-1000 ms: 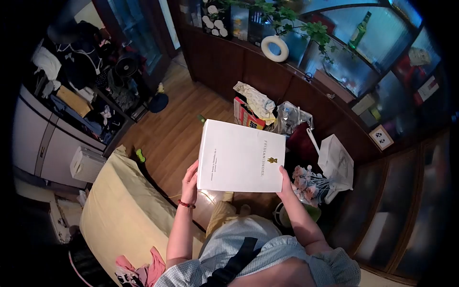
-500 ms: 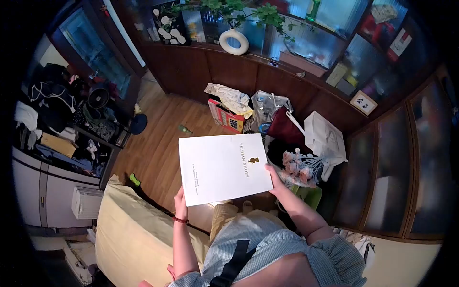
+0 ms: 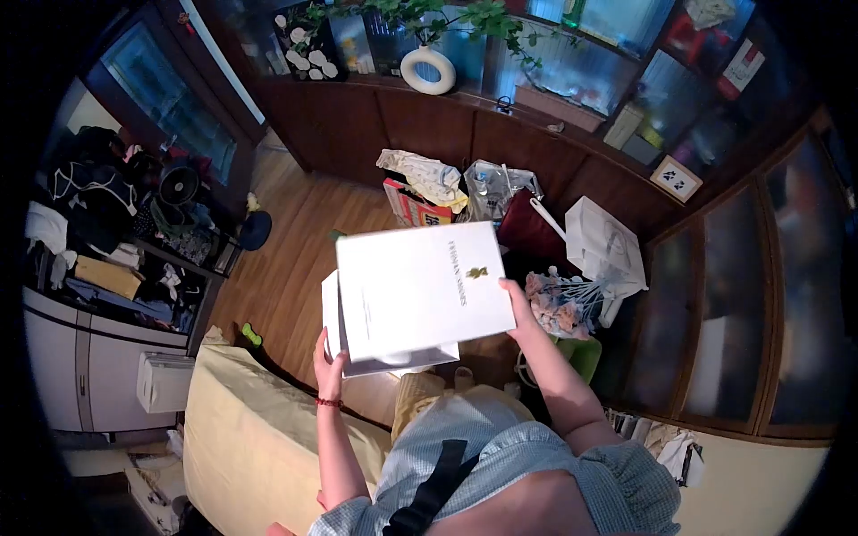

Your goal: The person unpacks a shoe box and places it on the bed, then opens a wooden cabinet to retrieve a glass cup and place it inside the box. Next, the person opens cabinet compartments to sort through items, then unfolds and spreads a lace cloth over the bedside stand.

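Wears a pale checked top (image 3: pixel 447 447) with a black strap (image 3: pixel 435 491) across it, and a red beaded bracelet (image 3: pixel 330 403) on the left wrist. Holds the near left corner of a white shoebox base (image 3: pixel 330 299) in the left hand (image 3: pixel 328 368), with fingers closed on the wall and thumb raised beside the near corner of the white shoebox lid (image 3: pixel 420 286). Grips the right edge of that lid in the right hand (image 3: pixel 523 314), with thumb pressed on the top face near a gold emblem (image 3: pixel 478 273) and the other fingers mostly hidden beneath. Carries both parts in mid-air before the body, above the wooden floor (image 3: pixel 286 241), with the lid askew over the base, leaving the base's left and near sides exposed. Cannot tell whether lid and base touch at the far side.

To the left, a pale yellow fabric cover (image 3: pixel 259 420); near its far corner, a green bone-shaped toy (image 3: pixel 252 335). Past the right hand, a green bin (image 3: pixel 585 359), then a bouquet of pink flowers (image 3: pixel 554 308) beside a white carrier bag (image 3: pixel 603 246). Farther off, a dark red bag (image 3: pixel 527 223) and a red carton (image 3: pixel 420 210) under a crumpled pale cloth (image 3: pixel 424 174), before a dark wood cabinet (image 3: pixel 429 134). On its ledge, a white ring-shaped vase (image 3: pixel 427 69) with leafy branches (image 3: pixel 505 22).
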A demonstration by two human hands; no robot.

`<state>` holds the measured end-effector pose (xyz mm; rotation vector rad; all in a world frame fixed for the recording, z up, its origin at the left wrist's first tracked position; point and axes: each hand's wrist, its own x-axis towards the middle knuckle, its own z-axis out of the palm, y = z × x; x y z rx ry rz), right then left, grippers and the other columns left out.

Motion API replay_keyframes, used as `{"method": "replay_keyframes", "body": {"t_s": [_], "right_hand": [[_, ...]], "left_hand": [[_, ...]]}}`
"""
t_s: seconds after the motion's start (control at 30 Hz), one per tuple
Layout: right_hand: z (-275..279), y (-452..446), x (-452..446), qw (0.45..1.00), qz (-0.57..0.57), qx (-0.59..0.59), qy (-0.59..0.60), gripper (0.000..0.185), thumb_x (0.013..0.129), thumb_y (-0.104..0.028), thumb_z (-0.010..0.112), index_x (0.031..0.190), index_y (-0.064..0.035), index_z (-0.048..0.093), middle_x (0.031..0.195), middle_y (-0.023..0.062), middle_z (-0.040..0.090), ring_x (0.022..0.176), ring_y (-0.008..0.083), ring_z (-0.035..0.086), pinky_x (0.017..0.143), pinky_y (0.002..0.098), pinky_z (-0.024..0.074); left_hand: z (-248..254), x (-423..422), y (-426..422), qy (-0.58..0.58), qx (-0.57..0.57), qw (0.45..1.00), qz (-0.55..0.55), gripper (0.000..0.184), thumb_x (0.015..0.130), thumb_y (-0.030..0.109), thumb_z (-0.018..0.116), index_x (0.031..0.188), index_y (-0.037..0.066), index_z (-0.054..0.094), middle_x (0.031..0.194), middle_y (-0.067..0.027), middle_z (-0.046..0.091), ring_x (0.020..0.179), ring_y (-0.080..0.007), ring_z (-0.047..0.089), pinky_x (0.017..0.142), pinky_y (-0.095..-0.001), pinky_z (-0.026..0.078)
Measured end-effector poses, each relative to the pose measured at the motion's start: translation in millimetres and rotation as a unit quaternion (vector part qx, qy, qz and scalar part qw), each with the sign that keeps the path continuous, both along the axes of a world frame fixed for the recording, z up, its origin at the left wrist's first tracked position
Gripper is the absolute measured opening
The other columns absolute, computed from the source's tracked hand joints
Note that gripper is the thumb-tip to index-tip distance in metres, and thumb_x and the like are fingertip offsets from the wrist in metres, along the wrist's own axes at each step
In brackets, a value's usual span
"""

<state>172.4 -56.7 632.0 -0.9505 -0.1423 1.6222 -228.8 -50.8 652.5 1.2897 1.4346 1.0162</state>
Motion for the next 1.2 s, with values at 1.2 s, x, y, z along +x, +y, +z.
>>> {"method": "replay_keyframes", "body": {"t_s": [1.2], "right_hand": [[-43,-24,30,0.404,0.233,0.306,-0.830,0.016,0.077,-0.020,0.059,0.088,-0.0088,0.054,0.087,0.0069,0.057,0.083,0.0260,0.057,0.070,0.0388,0.0472]], "left_hand": [[-73,-30,-88,-0.481,-0.125,0.840,0.221,0.051,0.077,0.031,0.058,0.118,0.002,0.046,0.109,-0.0093,0.055,0.101,-0.0246,0.054,0.089,-0.0379,0.044]]}}
